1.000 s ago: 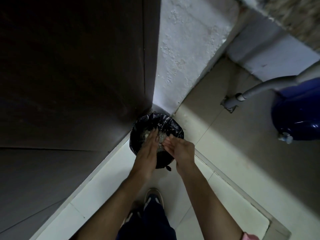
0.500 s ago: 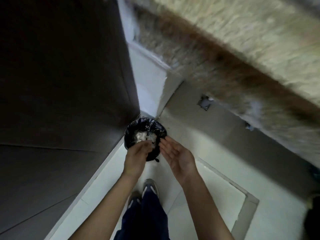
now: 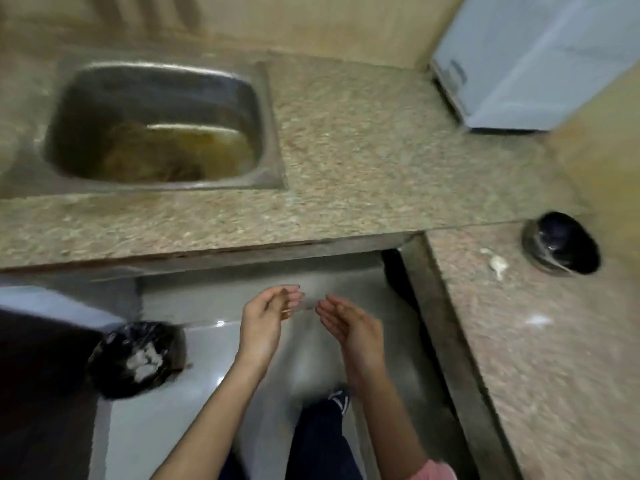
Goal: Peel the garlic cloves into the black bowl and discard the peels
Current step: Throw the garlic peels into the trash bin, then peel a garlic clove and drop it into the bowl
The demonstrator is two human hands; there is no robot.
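Observation:
The black bowl stands on the right-hand counter, with a pale bit of garlic or peel lying just left of it. A small bin lined with a black bag sits on the floor at lower left, white peels showing inside. My left hand and my right hand hang side by side above the floor, in front of the counter edge. Both have loosely bent fingers and hold nothing. The view is blurred by motion.
A steel sink holding murky water is set into the speckled stone counter. A pale blue-grey box stands at the back right. A small white scrap lies on the right counter. My legs and a shoe are below.
The view has swung up from the bin in the corner to the counter and sink. Both hands have drawn away from the bin, which now lies to their left.

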